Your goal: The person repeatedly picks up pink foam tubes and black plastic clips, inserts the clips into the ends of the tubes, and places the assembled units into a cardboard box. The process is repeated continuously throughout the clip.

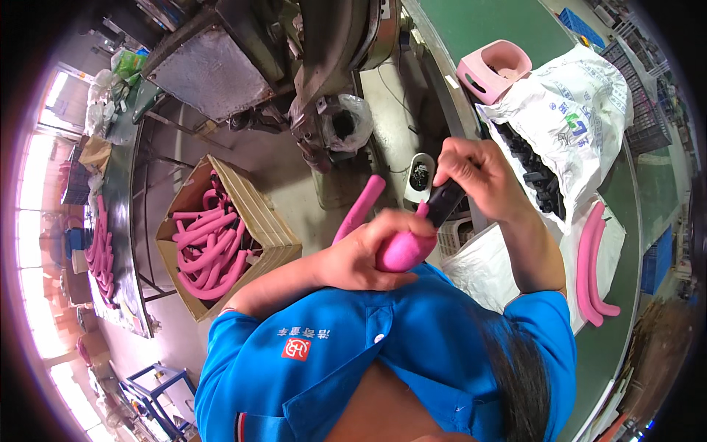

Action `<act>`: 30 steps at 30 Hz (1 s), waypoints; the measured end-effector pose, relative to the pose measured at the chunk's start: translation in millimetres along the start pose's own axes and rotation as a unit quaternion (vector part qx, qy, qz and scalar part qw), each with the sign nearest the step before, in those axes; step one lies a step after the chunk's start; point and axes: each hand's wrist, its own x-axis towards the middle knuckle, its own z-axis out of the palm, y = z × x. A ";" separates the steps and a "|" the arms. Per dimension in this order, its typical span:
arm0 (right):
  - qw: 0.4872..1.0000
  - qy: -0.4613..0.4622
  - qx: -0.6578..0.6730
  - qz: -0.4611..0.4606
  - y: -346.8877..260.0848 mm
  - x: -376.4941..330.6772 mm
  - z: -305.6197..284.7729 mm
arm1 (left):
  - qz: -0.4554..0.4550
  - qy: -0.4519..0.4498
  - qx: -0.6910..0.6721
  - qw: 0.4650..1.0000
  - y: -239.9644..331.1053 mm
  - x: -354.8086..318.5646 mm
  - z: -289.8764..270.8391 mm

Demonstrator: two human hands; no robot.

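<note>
At frame centre, the left hand [361, 258] wraps closed around a pink foam tube [401, 247], likely soft, light and bendy, best gripped near its end. The right hand [471, 177] is clenched on a black plug [444, 204] touching it.

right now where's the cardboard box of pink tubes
In the head view the cardboard box sits on the floor at the left, just left of the person's left hand, below the grey machine.
</note>
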 end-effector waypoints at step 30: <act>0.884 0.232 0.360 0.187 37.8 -17.9 9.2 | -0.326 0.187 0.001 0.927 -40.8 -57.8 18.8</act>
